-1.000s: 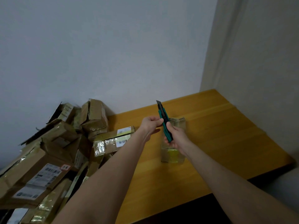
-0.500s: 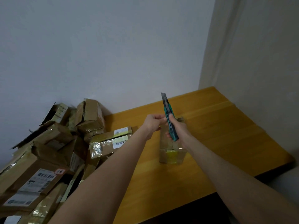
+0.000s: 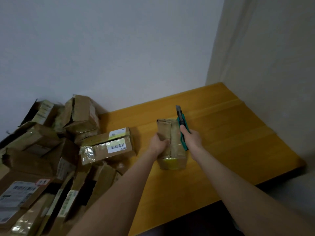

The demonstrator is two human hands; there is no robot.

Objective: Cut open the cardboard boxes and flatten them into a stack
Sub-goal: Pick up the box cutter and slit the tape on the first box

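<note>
A box point(image 3: 171, 143) stands on the table point(image 3: 238, 133), the box pile point(image 3: 51, 150) to its left.

The small brown cardboard box point(image 3: 164, 128) on the honey-yellow wooden tabletop point(image 3: 238, 133) has a glossy, pale tape strip point(image 3: 175, 138) along its top and a yellow-green patch point(image 3: 168, 161) on its near face. The slim teal plastic utility knife point(image 3: 183, 128) has a black slider and a dull grey blade. At the tabletop's left edge, a long brown cardboard box point(image 3: 98, 152) carries a white barcode label point(image 3: 116, 147) with black bars. The heap of tan cardboard boxes point(image 3: 34, 150) beyond that edge shows white printed labels, shiny tape and a red-and-white sticker point(image 3: 43, 181). The back wall point(image 3: 102, 48) is pale grey and the side wall point(image 3: 272, 65) is cream.
</note>
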